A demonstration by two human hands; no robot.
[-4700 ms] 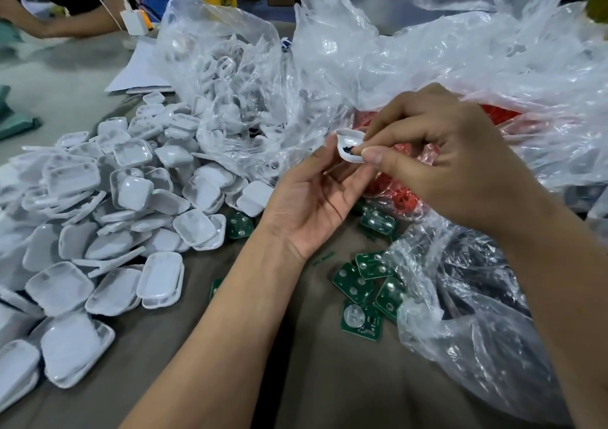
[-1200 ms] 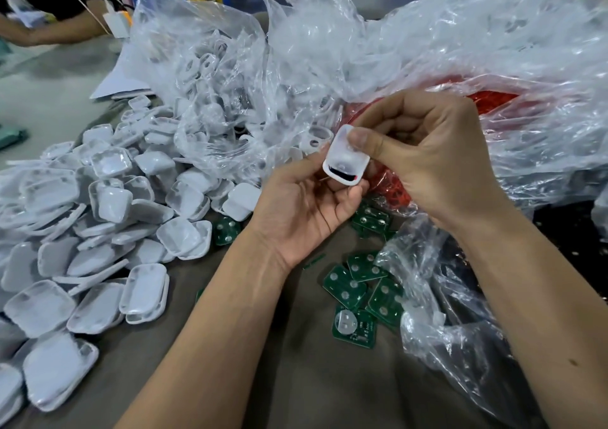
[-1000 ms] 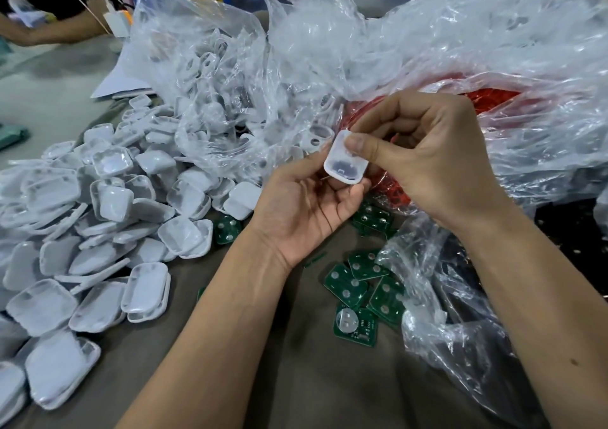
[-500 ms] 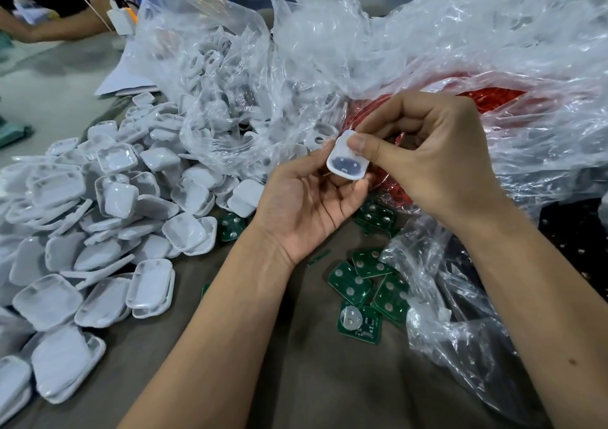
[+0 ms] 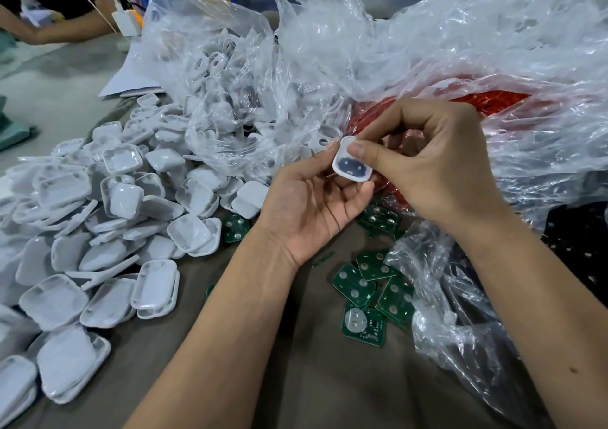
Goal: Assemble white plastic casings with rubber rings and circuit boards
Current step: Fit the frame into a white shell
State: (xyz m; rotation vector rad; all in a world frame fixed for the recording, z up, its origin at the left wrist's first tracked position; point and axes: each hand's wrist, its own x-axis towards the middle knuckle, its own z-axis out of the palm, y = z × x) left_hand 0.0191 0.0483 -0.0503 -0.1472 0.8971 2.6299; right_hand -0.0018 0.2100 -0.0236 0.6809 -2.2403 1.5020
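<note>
Both hands pinch 1 white plastic casing (image 5: 351, 164): left hand (image 5: 312, 208) cradles it from below, right hand (image 5: 431, 162) presses its thumb on top; green circuit boards (image 5: 371, 283) lie beneath.

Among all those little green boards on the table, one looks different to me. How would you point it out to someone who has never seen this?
Start at the clear plastic bag on the right, below the right hand. A cluster of green boards lies at its left edge; take the odd board, nearest the viewer. It alone carries one large silvery disc, while its neighbours show small round dots.
</note>
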